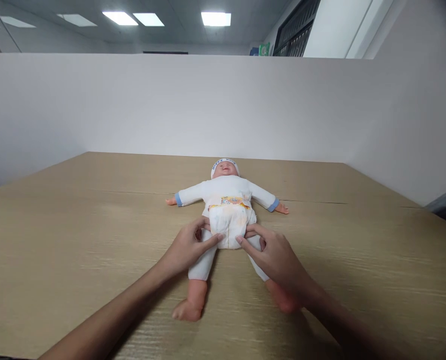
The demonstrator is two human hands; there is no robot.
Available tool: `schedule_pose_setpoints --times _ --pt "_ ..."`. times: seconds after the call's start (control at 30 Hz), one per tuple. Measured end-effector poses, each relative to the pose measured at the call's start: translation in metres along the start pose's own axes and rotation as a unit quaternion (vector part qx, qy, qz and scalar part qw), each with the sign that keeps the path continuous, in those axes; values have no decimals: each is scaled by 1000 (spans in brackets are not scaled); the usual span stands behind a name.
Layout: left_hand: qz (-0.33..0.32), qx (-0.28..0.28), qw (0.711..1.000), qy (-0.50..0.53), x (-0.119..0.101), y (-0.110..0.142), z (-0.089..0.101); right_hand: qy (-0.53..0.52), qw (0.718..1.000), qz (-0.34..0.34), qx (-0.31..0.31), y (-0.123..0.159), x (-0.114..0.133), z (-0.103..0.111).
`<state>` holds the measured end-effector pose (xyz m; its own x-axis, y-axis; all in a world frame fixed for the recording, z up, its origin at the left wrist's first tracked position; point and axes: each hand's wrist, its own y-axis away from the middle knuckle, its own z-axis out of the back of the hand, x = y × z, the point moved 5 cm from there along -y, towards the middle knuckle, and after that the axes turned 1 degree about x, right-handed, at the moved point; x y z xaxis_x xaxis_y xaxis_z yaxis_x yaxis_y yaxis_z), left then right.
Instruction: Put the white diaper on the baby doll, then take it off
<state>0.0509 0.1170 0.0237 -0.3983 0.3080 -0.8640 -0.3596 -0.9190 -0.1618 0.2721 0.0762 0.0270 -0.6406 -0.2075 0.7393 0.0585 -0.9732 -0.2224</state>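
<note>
Head view: both hands (187, 245) (279, 255) pinch the edges of the diaper (229, 225) covering the doll (226, 186).

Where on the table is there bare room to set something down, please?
There are broad bare stretches of table left and right of the doll, beyond its outstretched arms, back to the white partition. It is crowded at the diaper, with the left hand and right hand at its sides.

Ceiling lights (215, 19) glowing white | pale partition (215, 105) standing behind wood-grain table (95, 240) | dark grille (296, 27) showing upper right
</note>
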Motion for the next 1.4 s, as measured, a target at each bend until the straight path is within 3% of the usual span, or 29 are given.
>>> schedule_pose_setpoints --times 0.17,0.37,0.47,0.6,0.73,1.0,1.17,1.3,1.4 --pt "20 53 995 87 -1 -2 -2 -50 999 3 14 -3 -5 -8" --pt "65 53 975 208 14 -7 -5 -189 980 -56 38 -12 -25 -14" --pt "62 33 975 209 19 -9 -5 -141 988 -55 13 -10 -24 -9" --pt "53 -2 985 165 19 -9 -1 0 998 12 -66 -3 -14 1" --pt "31 -42 991 122 15 -7 5 80 983 115 -119 3 -5 3" --pt "-24 -106 993 51 16 1 14 59 975 170 -130 1 -14 0" --pt "-65 -122 990 -19 25 -2 31 97 951 221 -195 -2 -38 16" --pt "-125 -169 960 -185 40 -21 51 189 932 221 -215 -25 -63 28" --pt "-145 -172 924 -310 51 -46 56 223 932 201 -201 -56 -80 32"
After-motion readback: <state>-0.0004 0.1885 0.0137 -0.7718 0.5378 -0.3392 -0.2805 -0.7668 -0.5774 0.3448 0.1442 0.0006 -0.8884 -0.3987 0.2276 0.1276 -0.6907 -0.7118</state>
